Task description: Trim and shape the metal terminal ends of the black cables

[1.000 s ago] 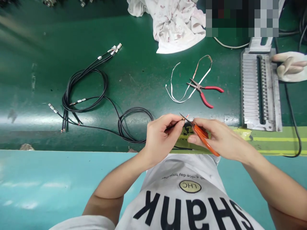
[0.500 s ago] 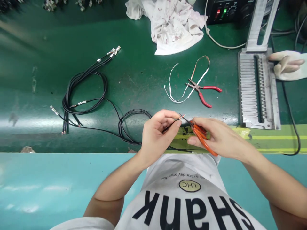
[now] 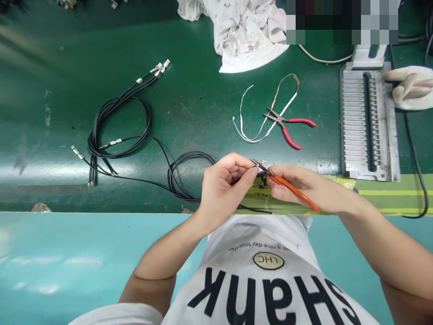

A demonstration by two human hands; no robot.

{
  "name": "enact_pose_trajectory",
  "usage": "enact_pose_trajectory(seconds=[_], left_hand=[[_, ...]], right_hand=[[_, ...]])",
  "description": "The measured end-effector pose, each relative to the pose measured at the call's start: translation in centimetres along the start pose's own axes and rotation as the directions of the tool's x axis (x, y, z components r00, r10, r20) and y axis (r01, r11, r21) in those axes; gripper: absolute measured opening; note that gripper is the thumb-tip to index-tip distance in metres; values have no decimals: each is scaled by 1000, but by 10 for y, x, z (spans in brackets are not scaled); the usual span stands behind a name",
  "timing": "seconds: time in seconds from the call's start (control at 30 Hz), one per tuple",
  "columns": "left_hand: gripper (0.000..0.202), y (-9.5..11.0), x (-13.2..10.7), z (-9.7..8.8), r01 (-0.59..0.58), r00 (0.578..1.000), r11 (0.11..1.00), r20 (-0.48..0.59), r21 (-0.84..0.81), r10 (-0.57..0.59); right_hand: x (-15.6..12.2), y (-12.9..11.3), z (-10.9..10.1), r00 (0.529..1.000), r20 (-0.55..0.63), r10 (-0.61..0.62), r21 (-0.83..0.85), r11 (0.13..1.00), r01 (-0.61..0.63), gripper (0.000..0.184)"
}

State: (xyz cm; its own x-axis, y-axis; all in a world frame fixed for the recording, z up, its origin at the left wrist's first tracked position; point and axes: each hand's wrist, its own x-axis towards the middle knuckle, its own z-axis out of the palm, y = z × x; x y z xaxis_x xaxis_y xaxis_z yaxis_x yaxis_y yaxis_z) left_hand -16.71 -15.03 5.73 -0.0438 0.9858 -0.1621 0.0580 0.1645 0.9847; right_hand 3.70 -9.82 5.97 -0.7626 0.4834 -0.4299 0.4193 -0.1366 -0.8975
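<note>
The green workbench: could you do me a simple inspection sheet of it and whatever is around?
Surface: green bench top, scuffed, with glare at left.
Job's things: bared cable end, with the dark blades of an orange-handled tool at it.
Clutter: red-handled pliers lying open across a thin white strip; crumpled white cloth behind.
Hands: left hand pinches the cable end; right hand holds the tool.
Cables: coiled black cables at left, some with metal connectors.
Surroundings: slotted metal fixture and white glove at right; patch beyond pixelated.
</note>
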Motion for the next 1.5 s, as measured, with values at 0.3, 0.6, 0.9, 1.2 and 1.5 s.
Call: enact_pose_trajectory(seconds=[0.3, 0.6, 0.9, 1.2, 1.5], left_hand=[[14, 1, 2, -1, 64, 998, 998, 19, -22, -64], [19, 0, 8, -12, 205, 973, 954, 151, -221, -174], [22, 1, 6, -13, 219, 969, 955, 161, -200, -188], [22, -1, 5, -9, 219, 968, 952, 173, -213, -184], [20, -3, 5, -9, 207, 971, 960, 159, -190, -178]], right_hand=[[1, -2, 3, 986, -164, 22, -304, 950, -72, 44], [-4, 9, 3, 960, -279, 27, -485, 859, -165, 40], [0, 3, 2, 978, -190, -83, -455, 890, -13, 39], [7, -6, 5, 978, -191, -88, -477, 879, -14, 37], [4, -17, 11, 959, -268, -88, -588, 804, -91, 44]])
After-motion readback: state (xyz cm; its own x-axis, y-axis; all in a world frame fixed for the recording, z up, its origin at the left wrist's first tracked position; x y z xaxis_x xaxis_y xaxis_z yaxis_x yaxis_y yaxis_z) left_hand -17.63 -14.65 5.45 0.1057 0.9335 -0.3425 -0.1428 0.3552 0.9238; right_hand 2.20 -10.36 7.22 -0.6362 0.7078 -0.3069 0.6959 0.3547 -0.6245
